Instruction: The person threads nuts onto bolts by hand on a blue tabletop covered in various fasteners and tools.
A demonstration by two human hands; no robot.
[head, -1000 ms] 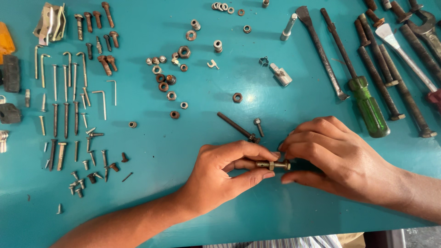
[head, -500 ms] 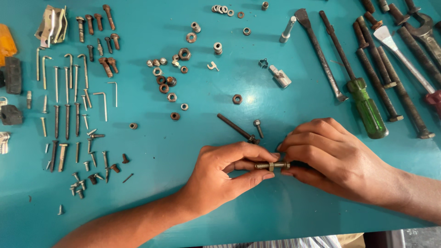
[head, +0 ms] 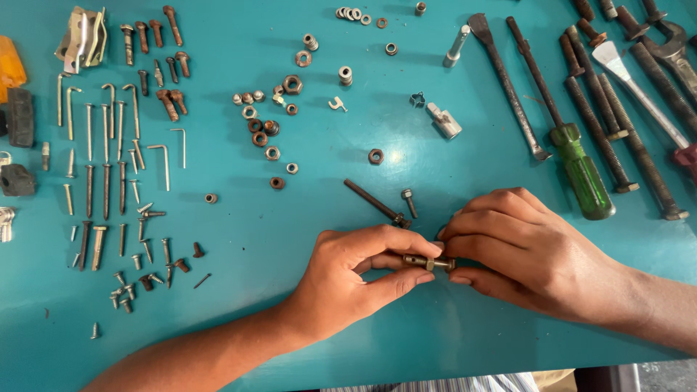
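Pinching a small brass-coloured bolt [head: 428,262] from both ends here, just above the teal table [head: 305,348] near its front edge. The left hand [head: 356,279] clamps the shank between thumb and forefinger, and the right hand [head: 530,254] has its fingertips closed around the nut [head: 434,264] sitting on the other end.

Looks like a stiff, light little piece of metal to me, probably a bit slick, so fingertip grips on the shank and on the nut's flats seem like the way to hold it. Easy to drop, I'd guess.

Just beyond the hands lie a long dark bolt [head: 376,203] and a short screw [head: 409,202], close to the knuckles but not touching. Further back there's a scatter of rusty nuts and washers [head: 267,131], rows of screws and hooks [head: 109,167] off to the left, and a green-handled screwdriver [head: 581,170] with long rusty bolts [head: 617,123] to the right. Nothing really blocks the hands.
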